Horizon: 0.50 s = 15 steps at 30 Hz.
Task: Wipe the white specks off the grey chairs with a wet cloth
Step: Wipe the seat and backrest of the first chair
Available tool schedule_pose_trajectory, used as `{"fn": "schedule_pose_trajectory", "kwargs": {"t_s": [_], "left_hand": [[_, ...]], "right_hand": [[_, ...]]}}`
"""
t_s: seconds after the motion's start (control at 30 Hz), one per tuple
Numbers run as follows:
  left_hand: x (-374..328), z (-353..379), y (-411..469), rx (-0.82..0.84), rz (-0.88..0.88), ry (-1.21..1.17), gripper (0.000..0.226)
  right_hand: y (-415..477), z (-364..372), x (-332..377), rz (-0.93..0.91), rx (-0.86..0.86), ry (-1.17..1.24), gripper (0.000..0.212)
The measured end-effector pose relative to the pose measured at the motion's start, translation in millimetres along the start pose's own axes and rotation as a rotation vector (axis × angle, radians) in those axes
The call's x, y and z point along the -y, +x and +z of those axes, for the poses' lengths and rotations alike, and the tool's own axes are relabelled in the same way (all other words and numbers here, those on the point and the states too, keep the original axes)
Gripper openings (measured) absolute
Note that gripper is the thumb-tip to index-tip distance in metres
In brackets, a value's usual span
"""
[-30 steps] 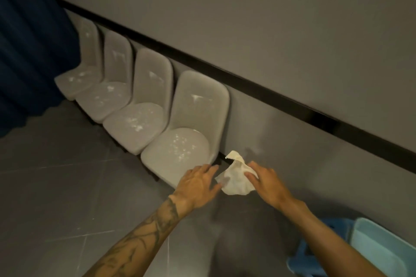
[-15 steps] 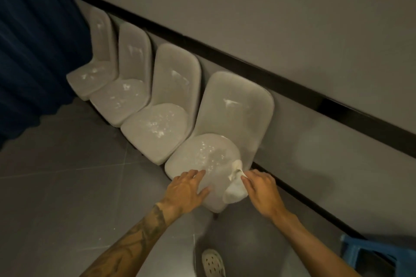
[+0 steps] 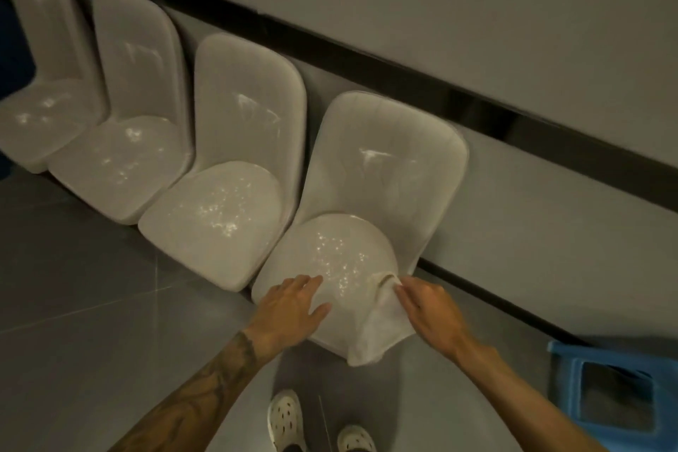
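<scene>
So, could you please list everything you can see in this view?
wall: one, grey, across the top
black strip: one, black, running along the wall
floor: one, dark grey tiles, lower left
grey chairs: four, grey, in a row against the wall
white specks: many, white, on the seats and backrests
cloth: one, white, draped over the nearest seat's front right edge
curtain: one, dark blue, far left edge
plastic stool: one, blue, lower right corner
shoes: two, white, bottom edge
left hand: one, flat on the nearest seat's front
right hand: one, holding the cloth
</scene>
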<state>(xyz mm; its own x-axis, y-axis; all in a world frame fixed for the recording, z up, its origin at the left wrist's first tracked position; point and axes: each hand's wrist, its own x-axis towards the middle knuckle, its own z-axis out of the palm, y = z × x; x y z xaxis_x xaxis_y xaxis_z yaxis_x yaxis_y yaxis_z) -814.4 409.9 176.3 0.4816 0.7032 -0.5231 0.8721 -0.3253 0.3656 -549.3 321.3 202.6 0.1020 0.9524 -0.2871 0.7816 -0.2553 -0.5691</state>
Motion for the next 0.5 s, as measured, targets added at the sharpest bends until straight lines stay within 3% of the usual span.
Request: {"fn": "schedule_pose_trajectory", "kwargs": {"t_s": [0.13,0.27,0.37,0.5], "left_hand": [[59.2,42.8,53.6,0.009,0.004,0.072,0.069],[117.1,99.9,115.8,0.011,-0.036,0.101,0.069],[151.0,141.7,157.5,-0.025,-0.061,0.133,0.068],[175.3,188.2,189.3,-0.173,-0.077,0.173,0.075]], "right_hand": [[69.8,48.1,-49.4,0.153,0.031,-0.077,0.023],[125.2,117.9,-105.7,0.311,-0.081,-0.174,0.029],[144.2,182.9,-135.8,0.239,-0.114,-0.17,0.04],[168.0,247.8,-163.5,0.105,-0.142,-0.207,0.036]]}}
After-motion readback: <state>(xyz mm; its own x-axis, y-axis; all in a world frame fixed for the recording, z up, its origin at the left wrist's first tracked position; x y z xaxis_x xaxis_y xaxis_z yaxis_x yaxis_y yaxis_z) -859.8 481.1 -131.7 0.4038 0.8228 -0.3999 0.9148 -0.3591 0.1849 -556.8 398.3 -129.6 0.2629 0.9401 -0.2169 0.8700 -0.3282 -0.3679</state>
